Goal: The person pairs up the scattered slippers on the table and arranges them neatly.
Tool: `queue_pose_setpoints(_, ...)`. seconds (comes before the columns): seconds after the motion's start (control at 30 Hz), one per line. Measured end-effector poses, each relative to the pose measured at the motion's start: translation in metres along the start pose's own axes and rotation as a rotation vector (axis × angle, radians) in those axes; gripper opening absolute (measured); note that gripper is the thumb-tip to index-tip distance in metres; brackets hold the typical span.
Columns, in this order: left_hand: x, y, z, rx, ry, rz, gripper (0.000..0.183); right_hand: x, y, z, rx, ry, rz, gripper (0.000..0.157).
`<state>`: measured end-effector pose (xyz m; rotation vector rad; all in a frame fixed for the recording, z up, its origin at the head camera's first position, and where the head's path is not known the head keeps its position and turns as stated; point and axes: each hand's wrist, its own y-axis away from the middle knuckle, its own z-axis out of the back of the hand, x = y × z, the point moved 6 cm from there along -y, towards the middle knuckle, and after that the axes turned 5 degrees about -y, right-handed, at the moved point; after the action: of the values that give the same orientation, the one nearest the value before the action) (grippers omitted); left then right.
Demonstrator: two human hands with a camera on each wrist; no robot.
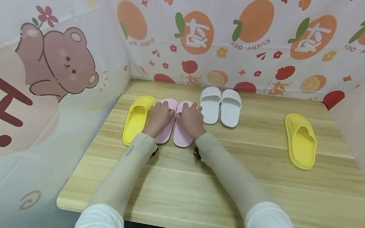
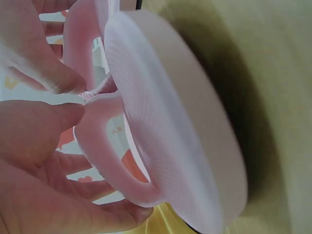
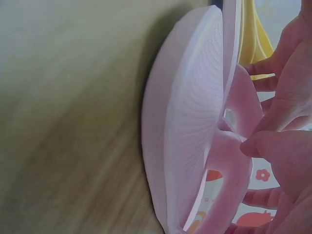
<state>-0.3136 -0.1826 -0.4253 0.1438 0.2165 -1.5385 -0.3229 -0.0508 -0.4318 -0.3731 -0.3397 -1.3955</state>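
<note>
Two pink slippers stand side by side on the wooden table, toes toward the back wall. My left hand (image 1: pixel 160 119) grips the left pink slipper (image 1: pixel 164 137) across its strap, with thumb and fingers at opposite sides in the left wrist view. The right pink slipper (image 1: pixel 181 136) is held the same way by my right hand (image 1: pixel 190 121). Both thumbs come close together where the two straps meet. Seen from the right wrist, the ribbed footbed (image 3: pixel 195 92) shows below the strap. My hands hide much of the straps in the head view.
A yellow slipper (image 1: pixel 136 121) lies just left of the pink ones. A pair of white slippers (image 1: pixel 220 107) stands at right, near the patterned back wall (image 1: pixel 223 66). Another yellow slipper (image 1: pixel 301 144) lies far right on the wooden table (image 1: pixel 196 191).
</note>
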Motion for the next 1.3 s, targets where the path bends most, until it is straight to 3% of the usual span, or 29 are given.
queue_pose_setpoints(0.2,0.001,-0.013,-0.007,0.011,0.001,0.019,0.05,0.002,-0.01,-0.008,-0.017,0.03,-0.004,0.047)
queue_pose_setpoints(0.47,-0.002,-0.03,-0.011,-0.009,0.059,0.061,0.049,0.0,-0.025,-0.008,-0.124,0.061,0.0,0.043)
queue_pose_setpoints(0.8,0.004,-0.044,-0.015,-0.076,0.122,0.1,0.046,0.001,-0.041,-0.014,-0.133,0.061,0.01,0.044)
queue_pose_setpoints(1.1,0.009,-0.061,-0.01,-0.022,0.102,0.104,0.05,0.006,-0.053,-0.019,-0.157,0.061,-0.011,0.044)
queue_pose_setpoints(1.3,0.004,-0.077,-0.018,-0.006,0.107,0.084,0.051,-0.003,-0.063,-0.018,-0.177,0.086,-0.022,0.045)
